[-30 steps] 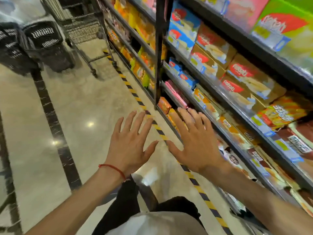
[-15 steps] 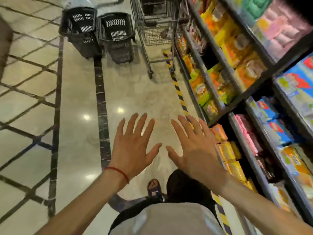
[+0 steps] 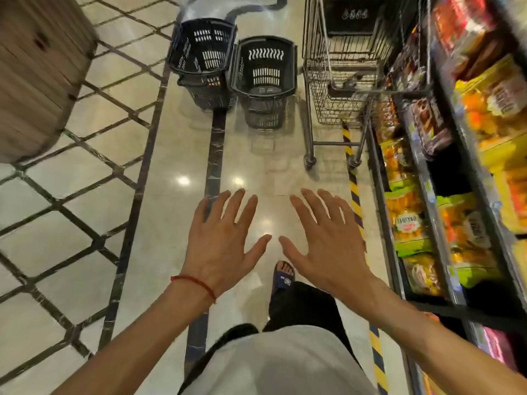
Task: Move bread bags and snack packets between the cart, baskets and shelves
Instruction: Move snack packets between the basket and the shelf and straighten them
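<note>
Two black baskets stand on the floor (image 3: 159, 195) at 12 o'clock in my feed, the left basket (image 3: 196, 92) and the right basket (image 3: 265, 115) just beside each other; I cannot tell whether their rims touch. Just to the right of them, at about 1 o'clock, a wire cart (image 3: 333, 104) is parked close against the shelves (image 3: 427, 195), its front wheels near a yellow-and-black striped tape (image 3: 356, 195) that runs along the foot of the shelving. The shelves fill the right edge from 1 to 4 o'clock and hold rows of snack packets (image 3: 405, 220) in orange, yellow and green wrappers, with darker packs higher up; the motion blur is too strong for me to read labels or tell bread from snacks. Both hands hover in the middle of the view over the floor, backs up, well short of the baskets and cart. The left hand (image 3: 219, 240) has its fingers straight and fanned wide and holds nothing; a red string (image 3: 194, 282) circles its wrist. The right hand (image 3: 328, 243) lies the same way, spread wide and holding nothing, with its thumb tip near the left thumb but apart from it. Below the gap between them a foot in a dark sandal (image 3: 283, 277) rests on the floor. At 10 o'clock a wooden structure (image 3: 37, 75) stands on the diamond-patterned tiles.
</note>
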